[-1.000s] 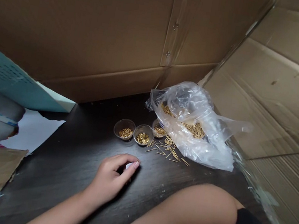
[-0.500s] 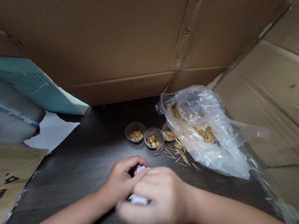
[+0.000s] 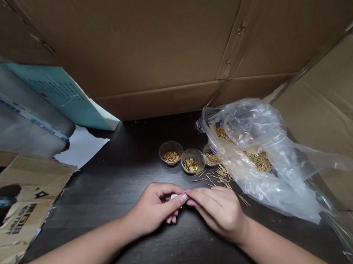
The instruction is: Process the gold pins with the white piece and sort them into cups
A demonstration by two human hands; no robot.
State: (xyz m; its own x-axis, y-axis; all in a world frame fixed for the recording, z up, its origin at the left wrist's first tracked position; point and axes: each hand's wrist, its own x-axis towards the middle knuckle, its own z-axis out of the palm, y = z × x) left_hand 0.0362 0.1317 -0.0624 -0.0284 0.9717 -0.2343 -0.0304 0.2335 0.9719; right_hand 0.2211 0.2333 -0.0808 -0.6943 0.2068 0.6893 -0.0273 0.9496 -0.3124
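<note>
My left hand (image 3: 153,207) and my right hand (image 3: 217,212) meet in front of me on a dark wood table top (image 3: 111,246), fingertips touching. A small white piece of paper or plastic (image 3: 174,196) is pinched in my left hand, mostly hidden by its fingers. Just beyond my hands lie loose gold pins (image 3: 216,178). Several clear plastic cups hold more of these pins, the nearest (image 3: 192,161) a short way above my fingertips. A clear plastic bag (image 3: 275,183) with gold pins inside sits to the right of the cups.
Brown cardboard sheets (image 3: 112,28) stand behind and right of the table. Printed torn cardboard (image 3: 7,203) lies at the lower left, with a white paper scrap (image 3: 81,149) and a teal sheet (image 3: 61,96) beyond it.
My right hand has come from over my left hand to lie beside it, fingertips meeting. The view has turned, so the cups and bag sit further right in the picture.
</note>
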